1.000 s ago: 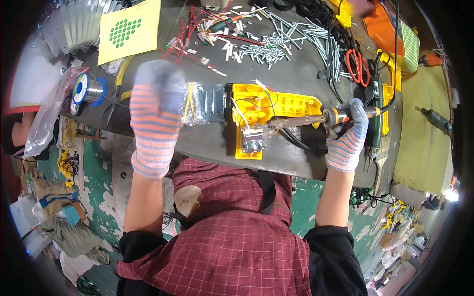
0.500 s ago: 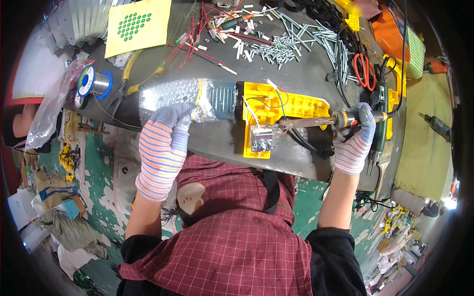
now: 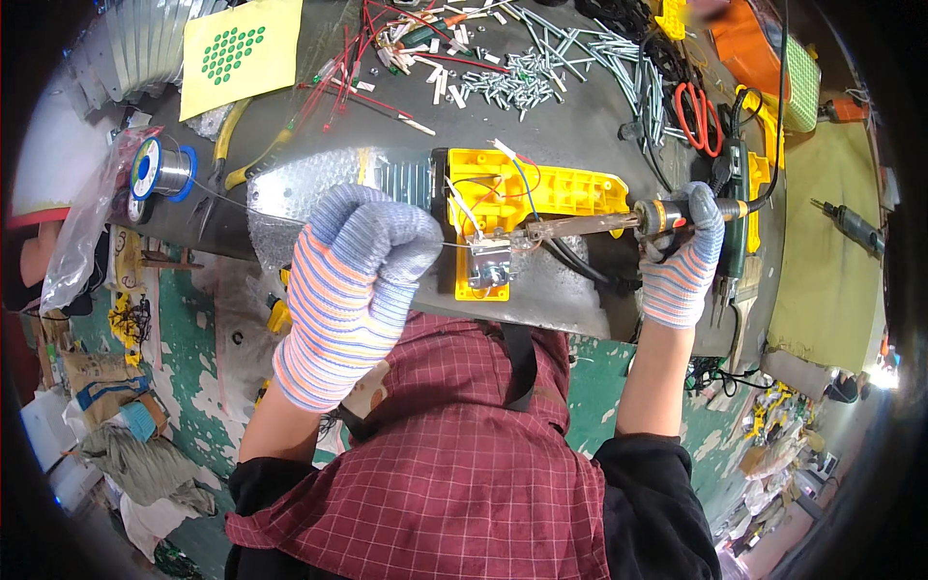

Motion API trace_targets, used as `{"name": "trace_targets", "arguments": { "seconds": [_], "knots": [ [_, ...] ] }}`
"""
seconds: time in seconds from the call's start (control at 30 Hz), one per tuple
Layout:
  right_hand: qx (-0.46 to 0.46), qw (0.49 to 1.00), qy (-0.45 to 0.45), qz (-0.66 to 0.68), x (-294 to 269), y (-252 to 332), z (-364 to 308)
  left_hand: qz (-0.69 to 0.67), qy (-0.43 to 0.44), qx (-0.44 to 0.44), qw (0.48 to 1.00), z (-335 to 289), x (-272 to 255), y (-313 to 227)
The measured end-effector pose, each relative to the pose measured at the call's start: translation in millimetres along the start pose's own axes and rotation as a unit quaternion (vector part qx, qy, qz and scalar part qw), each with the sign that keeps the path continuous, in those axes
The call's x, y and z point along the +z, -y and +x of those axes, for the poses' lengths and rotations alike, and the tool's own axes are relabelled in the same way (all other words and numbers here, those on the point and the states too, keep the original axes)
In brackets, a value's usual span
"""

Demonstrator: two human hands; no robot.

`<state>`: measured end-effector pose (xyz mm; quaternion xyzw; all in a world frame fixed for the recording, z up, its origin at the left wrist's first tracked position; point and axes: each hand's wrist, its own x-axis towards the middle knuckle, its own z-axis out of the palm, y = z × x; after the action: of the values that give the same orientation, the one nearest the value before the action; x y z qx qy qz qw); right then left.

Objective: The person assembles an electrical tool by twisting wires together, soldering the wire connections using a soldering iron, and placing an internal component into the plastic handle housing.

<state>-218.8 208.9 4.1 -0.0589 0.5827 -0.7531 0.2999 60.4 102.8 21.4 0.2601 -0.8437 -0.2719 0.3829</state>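
My left hand (image 3: 358, 280), in a striped knit glove, pinches a thin solder wire (image 3: 456, 246) whose end reaches a shiny metal component (image 3: 489, 266). My right hand (image 3: 681, 275), gloved alike, grips the handle of a soldering iron (image 3: 665, 216). Its long shaft points left, the tip touching or very close to the component's top. Beneath lies an open yellow plastic housing (image 3: 590, 190) with white, blue and red wires. To its left is a dark ribbed section (image 3: 404, 174) partly under bubble wrap (image 3: 275, 217); my left hand hides some of it.
A solder spool (image 3: 174, 172) stands at the left, near a yellow card with green dots (image 3: 237, 58). Farther back lie loose screws (image 3: 512, 89), red wires (image 3: 338, 82) and long bolts (image 3: 619, 48). Red-handled scissors (image 3: 698, 118) and a dark green tool (image 3: 737, 213) are at the right.
My left hand has left the bubble wrap and moved right toward the component, now with solder wire extended from its fingers. The right hand keeps the iron at the component; the whole view has shifted slightly.
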Motion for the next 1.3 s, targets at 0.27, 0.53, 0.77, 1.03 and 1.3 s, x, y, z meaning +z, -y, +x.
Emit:
{"name": "trace_targets", "arguments": {
  "seconds": [0.27,0.53,0.77,1.03,1.3],
  "knots": [
    [-0.001,1.000,-0.003,-0.007,-4.4,-2.3,2.9,0.210,0.020,-0.009,0.977,-8.0,22.0,2.3],
    [-0.005,1.000,0.003,-0.015,-3.6,-2.2,3.3,0.163,0.011,0.046,0.985,0.7,23.7,6.2],
    [-0.024,1.000,0.007,-0.001,-3.1,-3.6,4.4,0.162,0.029,0.037,0.986,2.5,20.7,1.8],
    [-0.014,1.000,-0.015,-0.016,6.5,-1.3,-0.3,0.175,0.035,0.041,0.983,4.5,20.1,0.1],
    [-0.027,0.999,0.025,0.011,-2.6,-0.9,3.6,0.188,0.057,0.075,0.978,13.7,20.6,-0.4]
  ]
}}
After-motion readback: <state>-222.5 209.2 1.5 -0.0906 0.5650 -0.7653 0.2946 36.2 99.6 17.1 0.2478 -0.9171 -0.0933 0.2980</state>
